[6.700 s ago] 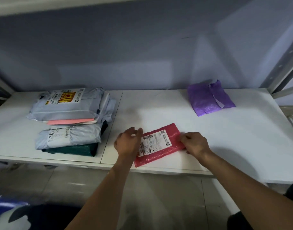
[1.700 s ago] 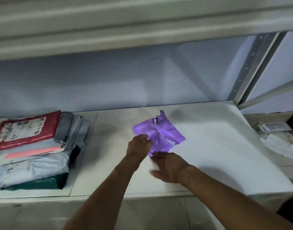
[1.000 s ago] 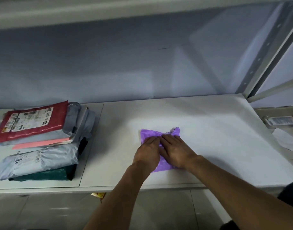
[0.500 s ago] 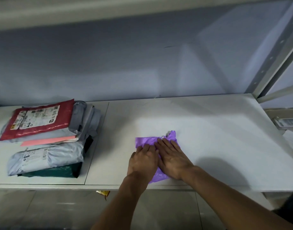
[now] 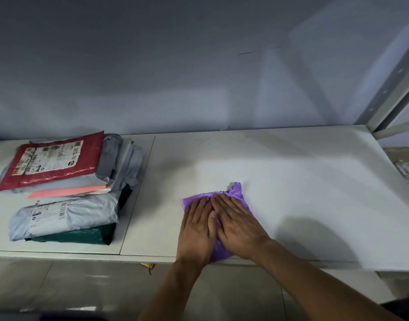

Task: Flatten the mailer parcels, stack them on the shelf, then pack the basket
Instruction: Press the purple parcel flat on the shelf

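Note:
A purple mailer (image 5: 236, 194) lies near the front edge of the white shelf (image 5: 303, 181). My left hand (image 5: 197, 230) and my right hand (image 5: 237, 225) lie side by side on it, fingers straight, pressing it flat; they cover most of it. At the shelf's left stands a stack of mailers: a red mailer (image 5: 55, 159) with a white label on top, grey ones and a pink one (image 5: 67, 193) under it. In front of that pile a grey mailer (image 5: 64, 215) rests on a dark green one (image 5: 76, 236).
The shelf's upright post (image 5: 393, 93) rises at the right. Beyond the shelf's right end lies a small labelled item (image 5: 408, 169). Tiled floor (image 5: 83, 290) shows below the front edge, with a small yellow scrap (image 5: 148, 266) on it.
The red mailer went from the shelf front onto the left stack. Both hands pulled the purple mailer from the back to the front edge and now press it flat.

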